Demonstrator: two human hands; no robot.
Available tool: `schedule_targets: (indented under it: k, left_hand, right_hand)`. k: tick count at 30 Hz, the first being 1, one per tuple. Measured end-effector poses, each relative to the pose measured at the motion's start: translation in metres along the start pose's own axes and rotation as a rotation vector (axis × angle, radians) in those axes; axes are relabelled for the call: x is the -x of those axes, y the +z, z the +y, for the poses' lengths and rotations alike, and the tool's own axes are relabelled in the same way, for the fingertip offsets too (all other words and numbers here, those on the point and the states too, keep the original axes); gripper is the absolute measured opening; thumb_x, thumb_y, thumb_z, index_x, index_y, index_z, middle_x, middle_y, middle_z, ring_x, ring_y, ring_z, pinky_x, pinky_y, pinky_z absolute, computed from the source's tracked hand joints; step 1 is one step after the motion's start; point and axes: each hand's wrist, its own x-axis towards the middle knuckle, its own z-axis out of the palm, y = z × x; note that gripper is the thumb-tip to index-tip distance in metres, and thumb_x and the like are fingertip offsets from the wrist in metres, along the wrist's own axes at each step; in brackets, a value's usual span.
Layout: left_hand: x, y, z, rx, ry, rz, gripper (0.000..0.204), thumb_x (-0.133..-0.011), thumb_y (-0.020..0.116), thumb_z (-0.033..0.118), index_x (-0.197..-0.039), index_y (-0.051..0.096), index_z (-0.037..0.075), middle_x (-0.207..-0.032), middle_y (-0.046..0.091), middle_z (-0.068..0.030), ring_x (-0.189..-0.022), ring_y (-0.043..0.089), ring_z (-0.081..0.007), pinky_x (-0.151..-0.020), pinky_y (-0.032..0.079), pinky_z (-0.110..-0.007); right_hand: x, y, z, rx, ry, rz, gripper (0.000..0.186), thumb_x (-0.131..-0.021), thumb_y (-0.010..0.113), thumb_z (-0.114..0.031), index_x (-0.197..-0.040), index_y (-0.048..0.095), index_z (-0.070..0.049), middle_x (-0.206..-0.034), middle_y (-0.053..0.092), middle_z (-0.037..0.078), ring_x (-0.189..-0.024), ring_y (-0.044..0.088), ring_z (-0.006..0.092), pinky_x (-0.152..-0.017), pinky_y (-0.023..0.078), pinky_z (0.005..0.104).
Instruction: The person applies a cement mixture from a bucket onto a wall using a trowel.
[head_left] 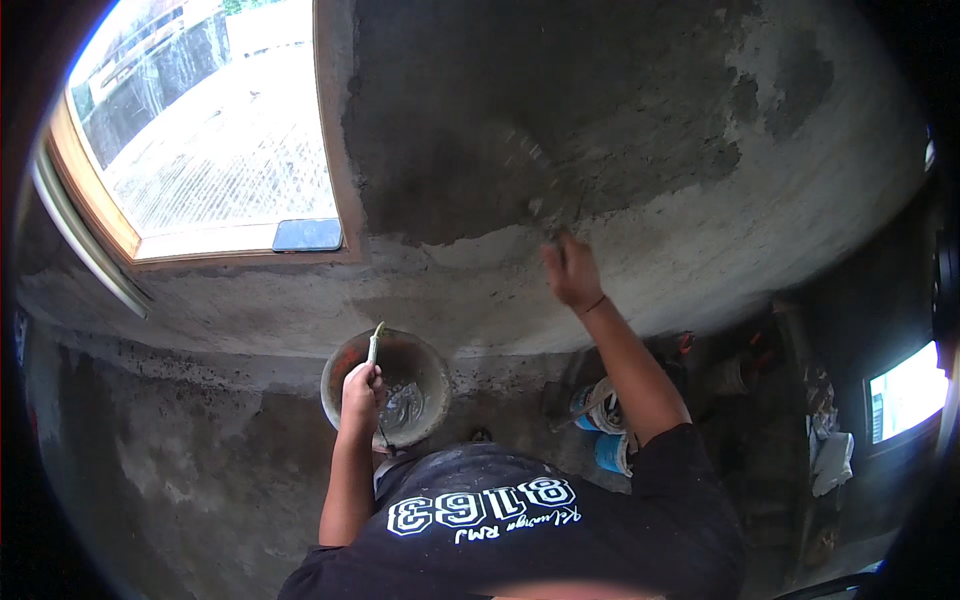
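Basin [425,365] taken as landmark, sited near the foot of the wall [480,265]. A slim pale-green tool [374,345] is held in the left hand [362,392], its fingers closed round the lower end. Seen over the basin's left part, the tool is pointed away from the body along its long axis, tip near the far rim; contact with the basin cannot be told. The right hand [572,278] is seen beyond and to the right of the basin, well apart from it; fingers curled but blurred, so whether anything is gripped cannot be told. A darker patch [450,130] is spread on the wall, farther from the basin than the right hand, which is the nearer hand to it; to the basin, the left is nearer.
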Motion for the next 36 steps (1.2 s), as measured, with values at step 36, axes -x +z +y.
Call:
schedule_targets:
  k: [36]
  left_hand:
    - [0.012, 0.024, 0.019, -0.076, 0.034, 0.026, 0.021, -0.093, 0.042, 0.022, -0.076, 0.048, 0.011, -0.053, 0.034, 0.0058, -0.041, 0.029, -0.0065, -0.039, 0.021, -0.024]
  right_hand:
    - [0.06, -0.028, 0.073, -0.281, 0.378, 0.329, 0.057, -0.092, 0.043, -0.05, -0.092, 0.052, 0.007, -0.052, 0.051, 0.007, -0.044, 0.053, 0.0207, -0.043, 0.039, 0.0346]
